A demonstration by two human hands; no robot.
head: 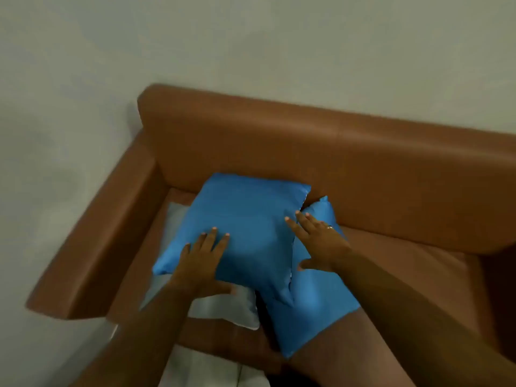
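A blue cushion (245, 219) lies on top of a pale grey cushion (223, 305) at the left end of a brown sofa (335, 152). My left hand (201, 261) presses flat on its lower left part, fingers straight and spread. A second blue cushion (315, 303) lies beside it to the right, partly under it. My right hand (318, 244) rests flat across the seam between the two blue cushions, fingers straight, a ring on one finger. Neither hand grips anything.
The sofa's left armrest (92, 247) runs along the left side, and its backrest stands against a pale wall (251, 46). Bare seat (418, 263) extends to the right. A white cloth or cushion (206, 370) shows at the bottom edge.
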